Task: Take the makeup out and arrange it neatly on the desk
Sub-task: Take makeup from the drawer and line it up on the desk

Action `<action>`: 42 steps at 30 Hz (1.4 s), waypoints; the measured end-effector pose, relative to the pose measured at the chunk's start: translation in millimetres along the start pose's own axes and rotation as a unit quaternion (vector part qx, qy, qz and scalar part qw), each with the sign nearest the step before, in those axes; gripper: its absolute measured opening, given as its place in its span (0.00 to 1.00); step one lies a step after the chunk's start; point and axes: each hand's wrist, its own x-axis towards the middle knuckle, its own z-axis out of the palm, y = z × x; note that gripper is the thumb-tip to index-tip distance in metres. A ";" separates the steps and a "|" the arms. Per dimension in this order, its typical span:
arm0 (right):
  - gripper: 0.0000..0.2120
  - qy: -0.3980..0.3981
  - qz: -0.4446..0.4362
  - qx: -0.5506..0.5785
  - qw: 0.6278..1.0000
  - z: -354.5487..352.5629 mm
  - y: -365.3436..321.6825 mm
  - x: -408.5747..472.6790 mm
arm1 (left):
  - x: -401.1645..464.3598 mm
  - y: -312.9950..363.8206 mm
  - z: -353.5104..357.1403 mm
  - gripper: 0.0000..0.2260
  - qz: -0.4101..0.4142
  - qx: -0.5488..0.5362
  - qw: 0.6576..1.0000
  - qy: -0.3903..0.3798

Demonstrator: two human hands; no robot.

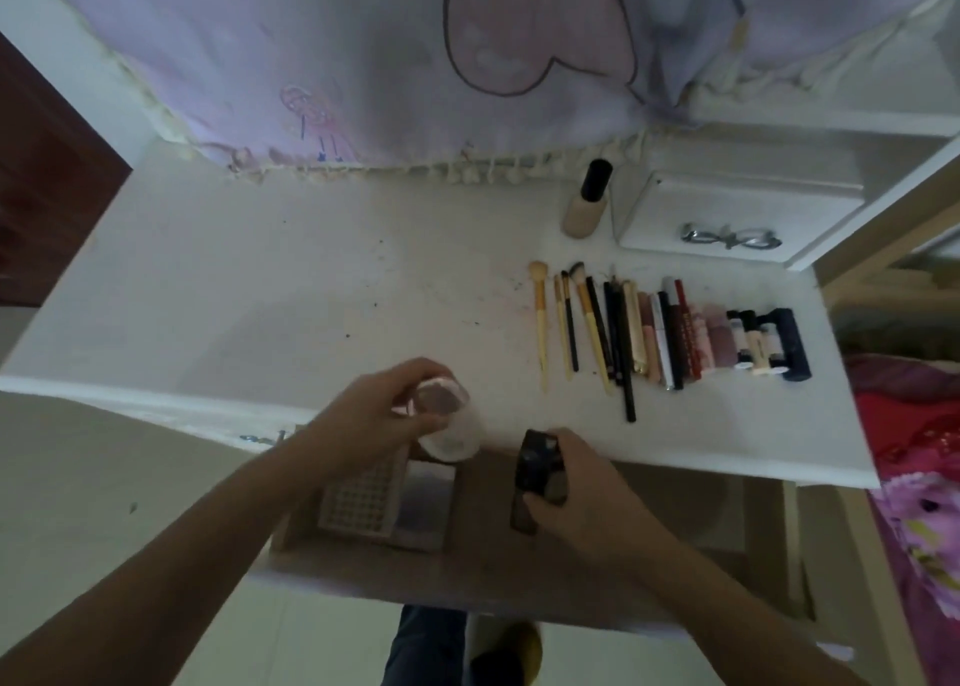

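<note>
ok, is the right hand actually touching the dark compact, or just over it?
Touching. The head view shows the right hand with fingers curled round the dark compact, thumb against its lower edge, no gap visible; it is held above the open drawer.

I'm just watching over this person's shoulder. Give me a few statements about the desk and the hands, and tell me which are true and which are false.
1. The left hand holds a clear round jar. True.
2. The right hand is empty. False: it grips a dark compact case.
3. Brushes, pencils and tubes lie side by side in a row on the desk. True.
4. The bottle with the black cap lies flat within that row. False: it stands upright behind the row, near the curtain.
5. A pair of glasses rests on the white box at the back right. True.
</note>
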 end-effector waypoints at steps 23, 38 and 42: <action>0.27 0.397 0.019 0.041 0.917 -95.9 -47.3 223.1 | 267.3 29.8 -27.9 0.16 0.076 0.025 0.992 0.101; 0.25 0.033 -0.109 -0.263 0.958 81.0 82.5 45.9 | -20.2 -87.8 107.7 0.21 0.013 0.156 0.986 -0.054; 0.20 0.172 -0.046 -0.078 0.981 95.3 83.0 90.4 | 6.9 -120.5 134.0 0.23 -0.063 0.296 0.953 -0.032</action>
